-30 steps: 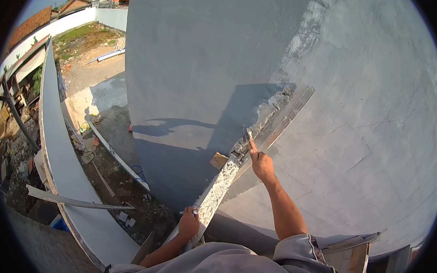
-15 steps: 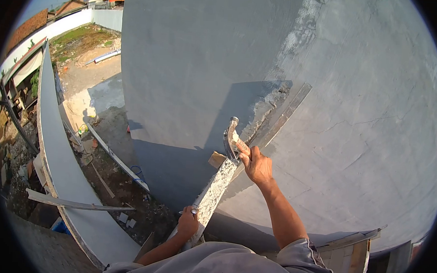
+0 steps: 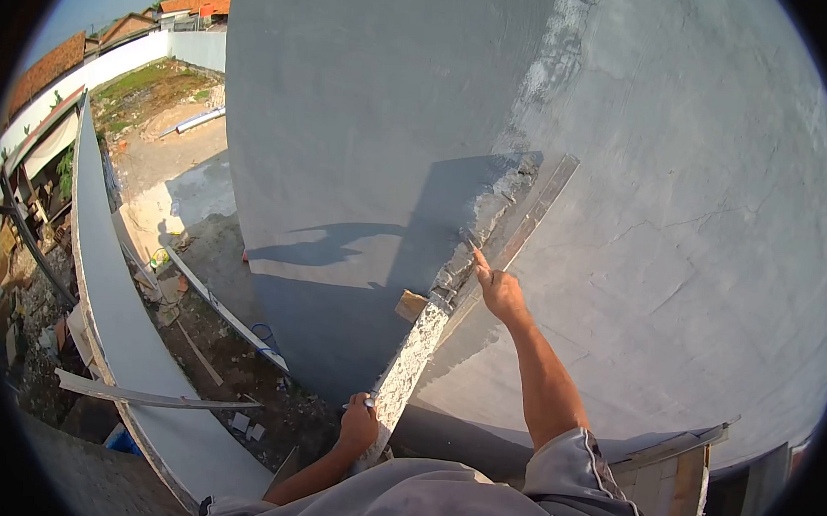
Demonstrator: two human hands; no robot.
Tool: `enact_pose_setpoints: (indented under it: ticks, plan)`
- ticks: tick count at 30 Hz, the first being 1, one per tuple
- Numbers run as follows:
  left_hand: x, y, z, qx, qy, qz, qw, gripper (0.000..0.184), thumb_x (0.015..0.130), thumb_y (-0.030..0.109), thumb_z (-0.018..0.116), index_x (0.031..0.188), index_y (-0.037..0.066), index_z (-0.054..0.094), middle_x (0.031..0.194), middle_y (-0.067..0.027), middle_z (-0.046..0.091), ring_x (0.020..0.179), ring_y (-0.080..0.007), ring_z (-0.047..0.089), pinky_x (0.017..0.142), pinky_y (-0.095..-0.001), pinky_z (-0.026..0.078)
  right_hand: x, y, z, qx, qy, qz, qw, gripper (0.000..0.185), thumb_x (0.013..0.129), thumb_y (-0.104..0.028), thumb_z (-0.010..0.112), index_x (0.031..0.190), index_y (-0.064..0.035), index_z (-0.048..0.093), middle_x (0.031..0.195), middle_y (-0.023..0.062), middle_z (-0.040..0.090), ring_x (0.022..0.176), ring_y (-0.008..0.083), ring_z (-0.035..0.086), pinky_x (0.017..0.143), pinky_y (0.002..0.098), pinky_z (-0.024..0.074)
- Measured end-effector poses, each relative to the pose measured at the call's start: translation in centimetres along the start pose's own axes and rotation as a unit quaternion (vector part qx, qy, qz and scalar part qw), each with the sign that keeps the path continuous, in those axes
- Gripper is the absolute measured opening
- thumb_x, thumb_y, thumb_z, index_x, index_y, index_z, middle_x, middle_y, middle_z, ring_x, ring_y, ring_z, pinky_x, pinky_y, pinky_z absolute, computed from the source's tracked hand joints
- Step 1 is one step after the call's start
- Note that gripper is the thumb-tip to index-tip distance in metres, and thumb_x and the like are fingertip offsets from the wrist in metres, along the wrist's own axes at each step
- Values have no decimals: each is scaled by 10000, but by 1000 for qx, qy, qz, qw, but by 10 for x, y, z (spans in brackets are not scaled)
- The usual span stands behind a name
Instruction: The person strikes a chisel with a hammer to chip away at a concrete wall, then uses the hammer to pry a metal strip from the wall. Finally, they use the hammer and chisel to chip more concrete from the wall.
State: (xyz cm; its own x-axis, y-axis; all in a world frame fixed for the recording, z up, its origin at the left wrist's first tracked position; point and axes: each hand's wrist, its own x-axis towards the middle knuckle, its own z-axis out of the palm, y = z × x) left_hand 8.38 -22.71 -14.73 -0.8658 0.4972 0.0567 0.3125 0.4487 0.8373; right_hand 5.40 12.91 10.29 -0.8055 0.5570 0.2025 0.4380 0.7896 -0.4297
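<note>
My right hand (image 3: 500, 295) is closed round the handle of a hammer (image 3: 476, 246), over the broken top edge of the grey wall; the hammer's head is hard to make out from here. Below and to the left, my left hand (image 3: 359, 423) is closed on a thin metal tool (image 3: 367, 403) beside the rough white ledge (image 3: 409, 361). Most of that tool is hidden by the fingers. A long wooden board (image 3: 542, 208) lies along the right side of the broken edge. A small wood block (image 3: 411, 305) sticks out at the ledge's left side.
A large grey plastered wall (image 3: 673, 232) fills the right. On the left, a long curved wall top (image 3: 139, 301) has a narrow plank (image 3: 158, 397) across it. Rubble and boards lie on the ground far below. More planks (image 3: 680, 491) stand at the lower right.
The hammer's curved head, plainly visible half a second ago near the wood block, has swung up and away. My right hand has risen slightly, while my left hand stays beside the ledge.
</note>
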Motion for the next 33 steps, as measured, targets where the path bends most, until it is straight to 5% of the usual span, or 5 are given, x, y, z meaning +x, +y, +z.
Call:
enact_pose_setpoints:
  ticks: [7, 11, 18, 22, 33]
  plan:
    - [5, 0, -6, 0, -10, 9, 1000, 214, 983, 164, 574, 1148, 36, 525, 1122, -230, 597, 971, -473, 631, 802, -545, 523, -45, -59, -10, -90, 136, -226, 960, 618, 1029, -536, 520, 1039, 73, 629, 683, 232, 618, 716, 459, 658, 642, 487, 514]
    - [4, 2, -9, 6, 9, 12, 1000, 198, 980, 161, 578, 1132, 43, 531, 1100, -226, 601, 964, -471, 631, 800, -544, 523, -7, 4, 11, 25, 41, -13, 999, 606, 1028, -555, 502, 1012, 33, 646, 730, 263, 648, 747, 482, 665, 684, 539, 520]
    - [6, -3, -2, 7, 3, 20, 1000, 204, 984, 166, 572, 1133, 36, 527, 1095, -231, 599, 965, -468, 631, 790, -547, 520, -30, -52, -18, -68, 117, -137, 981, 494, 1008, -484, 572, 983, 10, 572, 779, 269, 676, 782, 509, 658, 697, 559, 518]
    - [6, -4, -1, 26, -6, 13, 1000, 210, 989, 171, 564, 1141, 33, 519, 1110, -239, 593, 967, -471, 629, 782, -547, 519, -10, -47, -14, -26, 23, 55, 998, 604, 999, -574, 529, 1017, 24, 617, 855, 295, 698, 838, 491, 690, 725, 555, 540]
    - [7, 0, -5, 4, 15, 20, 1000, 214, 986, 178, 573, 1135, 29, 532, 1112, -240, 603, 964, -474, 633, 785, -546, 526, -9, -40, -5, -26, 67, 28, 997, 558, 1026, -502, 523, 1025, 39, 655, 847, 315, 681, 828, 500, 685, 703, 558, 526]
